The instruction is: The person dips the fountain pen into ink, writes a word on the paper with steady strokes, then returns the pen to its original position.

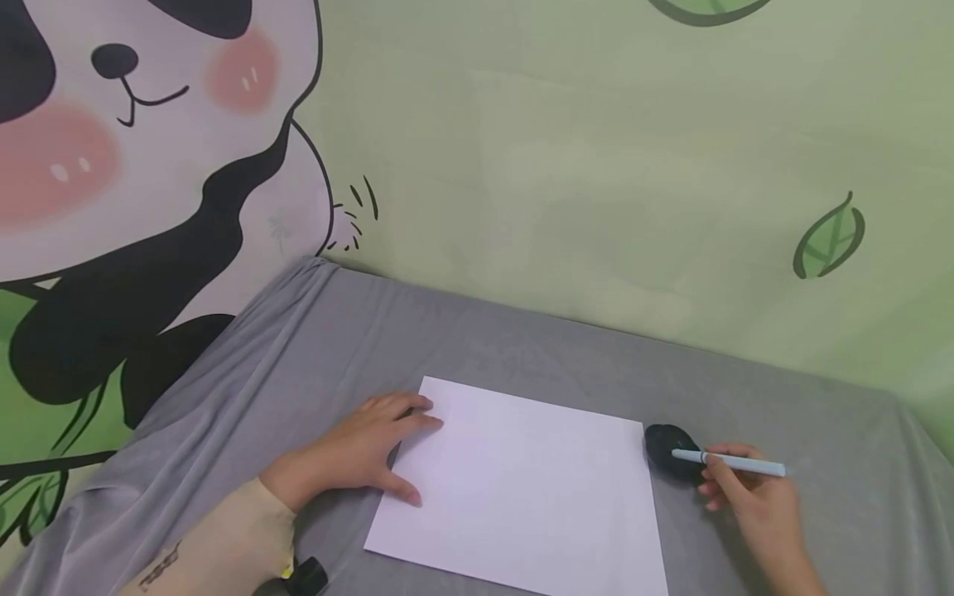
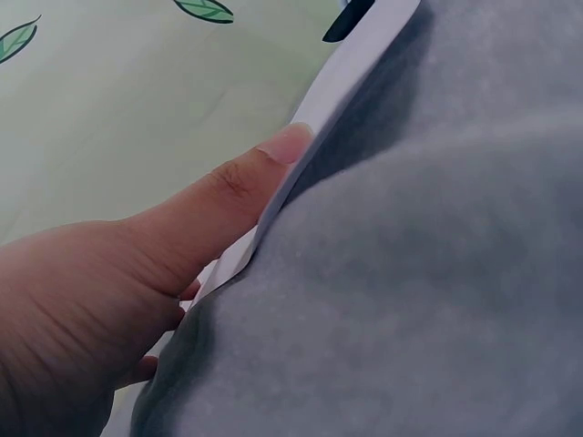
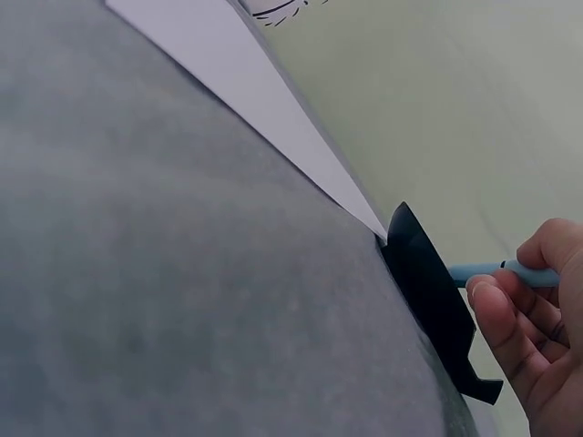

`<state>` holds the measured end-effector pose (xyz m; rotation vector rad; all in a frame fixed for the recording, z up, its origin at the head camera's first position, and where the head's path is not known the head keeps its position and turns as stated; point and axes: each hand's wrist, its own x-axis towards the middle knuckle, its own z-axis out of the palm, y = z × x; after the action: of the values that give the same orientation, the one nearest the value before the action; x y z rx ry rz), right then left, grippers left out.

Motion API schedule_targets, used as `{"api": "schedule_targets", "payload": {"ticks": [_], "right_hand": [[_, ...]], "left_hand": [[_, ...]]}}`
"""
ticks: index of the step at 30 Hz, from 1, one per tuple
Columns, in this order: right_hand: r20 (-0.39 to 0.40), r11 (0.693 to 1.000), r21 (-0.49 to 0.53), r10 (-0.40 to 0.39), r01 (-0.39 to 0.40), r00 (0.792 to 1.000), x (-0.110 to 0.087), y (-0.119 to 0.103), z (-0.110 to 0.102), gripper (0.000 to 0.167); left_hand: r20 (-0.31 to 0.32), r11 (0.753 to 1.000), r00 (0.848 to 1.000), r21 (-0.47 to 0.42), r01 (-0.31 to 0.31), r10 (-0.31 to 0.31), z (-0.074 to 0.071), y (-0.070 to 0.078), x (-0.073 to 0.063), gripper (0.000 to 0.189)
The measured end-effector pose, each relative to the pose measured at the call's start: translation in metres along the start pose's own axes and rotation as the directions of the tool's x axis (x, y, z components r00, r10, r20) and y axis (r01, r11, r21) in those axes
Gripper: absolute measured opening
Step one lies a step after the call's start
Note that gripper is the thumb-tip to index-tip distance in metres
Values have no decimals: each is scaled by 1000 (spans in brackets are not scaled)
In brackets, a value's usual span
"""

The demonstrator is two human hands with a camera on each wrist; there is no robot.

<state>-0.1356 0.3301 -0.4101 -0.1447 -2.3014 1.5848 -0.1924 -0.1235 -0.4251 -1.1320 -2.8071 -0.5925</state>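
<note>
A large white sheet of paper (image 1: 522, 488) lies on the grey cloth. My left hand (image 1: 365, 447) rests on its left edge with thumb and fingers spread; in the left wrist view the thumb (image 2: 219, 209) presses the paper's edge. To the right of the sheet, my right hand (image 1: 760, 497) pinches a light blue pen (image 1: 753, 465) between thumb and fingers. The pen's tip end points left, over a dark rounded object (image 1: 667, 447) beside the paper's right corner. In the right wrist view this dark object (image 3: 428, 291) looks thin-walled, its kind unclear, and hides the pen's tip.
Grey cloth (image 1: 522, 339) covers the table and falls in folds at the left. Behind it stands a pale green wall (image 1: 566, 182) with a painted panda and leaves. A small black cylindrical thing (image 1: 307, 575) shows below the left wrist.
</note>
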Motion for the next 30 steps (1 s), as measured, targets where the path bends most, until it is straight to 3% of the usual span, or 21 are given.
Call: {"api": "schedule_targets", "payload": {"ticks": [8,17,25,30], "right_hand": [[-12,999,-47,6,-7,1000,1,-2,-2,7],[-11,1000,-19,1,-1,1000,-1,-2,-1,12],[-45,992,-124,7,-13,999,-1,-1,-4,8],[-25,994,-106,19,-21,1000,-2,-2,-4,8]], "left_hand": [[10,1000,1000,-8,8,-8,-1,-1,0,86],[22,1000,1000,-9,9,-9,0,-2,0,86],[24,1000,1000,-2,6,-6,0,0,0,86],[18,1000,1000,0,3,-3,0,0,0,86]]}}
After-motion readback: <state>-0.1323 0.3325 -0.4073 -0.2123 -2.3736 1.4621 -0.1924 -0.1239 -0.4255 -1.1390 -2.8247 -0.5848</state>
